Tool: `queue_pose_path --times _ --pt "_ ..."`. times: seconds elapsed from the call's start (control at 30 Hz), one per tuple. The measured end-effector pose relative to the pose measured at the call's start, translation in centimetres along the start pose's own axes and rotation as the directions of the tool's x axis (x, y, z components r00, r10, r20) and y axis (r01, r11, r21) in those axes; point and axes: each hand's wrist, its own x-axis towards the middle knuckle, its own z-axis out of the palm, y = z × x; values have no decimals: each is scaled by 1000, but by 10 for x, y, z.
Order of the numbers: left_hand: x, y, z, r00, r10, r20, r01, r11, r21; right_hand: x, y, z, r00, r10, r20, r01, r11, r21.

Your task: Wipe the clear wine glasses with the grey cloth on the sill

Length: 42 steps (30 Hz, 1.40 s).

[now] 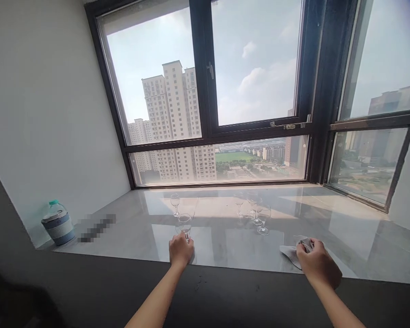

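Observation:
My left hand (181, 251) is closed around the stem of a small clear wine glass (184, 221), which is upright at the front of the sill; its base is hidden by the hand. To the right, my right hand (318, 260) grips a crumpled light grey cloth (291, 255) close to the sill's front edge. Behind the held glass stands another stemmed glass (175, 203). Between and beyond my hands is a cluster of several similar glasses, the nearest one (264, 219) closest to the cloth.
The glossy grey stone windowsill (133, 239) ends in a front edge just below my hands. At the left wall stands a bottle (58, 223) with a teal cap and a blue-and-white cover, beside a blurred-out patch. A dark-framed window (205, 95) rises behind.

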Motion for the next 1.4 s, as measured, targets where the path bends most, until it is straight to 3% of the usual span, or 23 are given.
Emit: queue_pose_path --times 0.8,1.1,1.23,1.4 --pt "1 -1 4 1000 15 -17 -15 1000 8 -4 -4 -5 1000 13 -21 -13 1000 0" --pt "-2 -1 0 970 228 87 -219 971 -99 -12 -3 1 997 -6 -75 12 996 86" --pt "-4 1 -3 967 232 108 -219 968 -124 -48 -32 12 979 -152 -133 184 941 284" --pt "-5 1 -2 968 228 107 -216 969 -118 -95 -130 6 905 -388 -173 415 718 559"
